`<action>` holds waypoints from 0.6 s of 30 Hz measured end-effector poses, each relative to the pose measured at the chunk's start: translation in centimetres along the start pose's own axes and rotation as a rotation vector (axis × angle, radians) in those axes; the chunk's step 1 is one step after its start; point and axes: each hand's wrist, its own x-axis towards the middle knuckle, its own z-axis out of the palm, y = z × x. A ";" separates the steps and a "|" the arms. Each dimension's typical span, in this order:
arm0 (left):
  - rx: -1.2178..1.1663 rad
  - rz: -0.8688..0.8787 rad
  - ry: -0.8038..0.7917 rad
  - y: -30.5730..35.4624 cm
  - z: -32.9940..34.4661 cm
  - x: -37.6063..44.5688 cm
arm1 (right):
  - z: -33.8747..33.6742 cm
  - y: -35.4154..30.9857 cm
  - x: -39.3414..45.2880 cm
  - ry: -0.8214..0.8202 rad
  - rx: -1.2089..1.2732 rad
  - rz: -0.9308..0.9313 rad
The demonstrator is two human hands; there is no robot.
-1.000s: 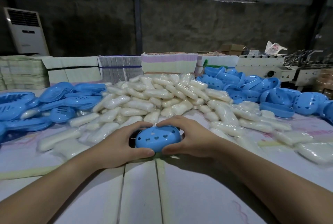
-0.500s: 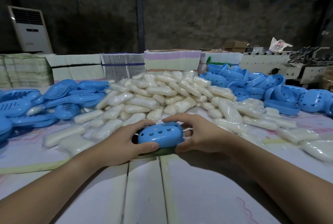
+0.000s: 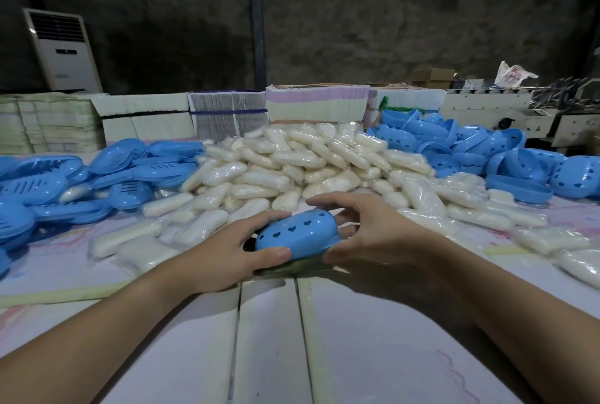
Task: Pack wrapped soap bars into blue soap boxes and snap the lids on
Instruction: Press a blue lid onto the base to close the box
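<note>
Across the far half of a pale work table [image 3: 406,348] lie three supplies, sorted so that each is within reach. In the centre is the largest: a heap of wrapped soap bars [image 3: 292,160], white ovals in clear film, spilling toward the near edge. To the left lies a spread of flat blue slotted trays [image 3: 81,176]; whether these are box bases or lids cannot be told. To the right is a pile of domed blue shells [image 3: 487,147] pierced with heart-shaped holes. Behind the table, stacks of flat printed card [image 3: 227,111] line the far side, with a white standing air unit [image 3: 65,49] at far left.

Near the middle, just in front of the soap heap, both hands meet around one blue soap box [image 3: 295,234], dome side up and tilted, its right end raised. It seems to be held low over the table so the two halves can be squeezed together.

The left hand [image 3: 224,251] grips the box's left end, thumb on the near rim and fingers curled over the far side. The right hand [image 3: 373,234] is looser: fingers spread and arched above the box's far right edge, thumb touching its near right rim, not clamped.

The seam is hidden, so whether the lid has snapped on cannot be told.
</note>
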 end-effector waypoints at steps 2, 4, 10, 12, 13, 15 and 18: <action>0.043 0.000 -0.006 0.1 0.1 0.1 | 0.1 0.0 0.0 -0.012 -0.034 0.013; 0.035 0.008 -0.005 0.1 0.2 0.0 | 0.2 0.0 0.0 -0.010 -0.048 0.013; 0.004 0.028 -0.022 0.0 0.0 -0.2 | 0.2 0.0 -0.3 0.055 -0.039 -0.034; 0.012 0.028 -0.056 -0.1 -0.2 -0.3 | 0.2 -0.2 -0.3 0.049 -0.060 -0.020; 0.006 0.028 -0.079 -0.1 -0.4 -0.3 | 0.1 -0.2 -0.3 0.053 -0.072 -0.022; -0.004 0.031 -0.110 0.0 -0.5 -0.3 | 0.0 -0.4 -0.2 0.053 -0.084 -0.043; 0.016 0.038 -0.099 0.4 -0.4 -0.4 | 0.4 -0.6 -0.2 0.051 -0.022 -0.070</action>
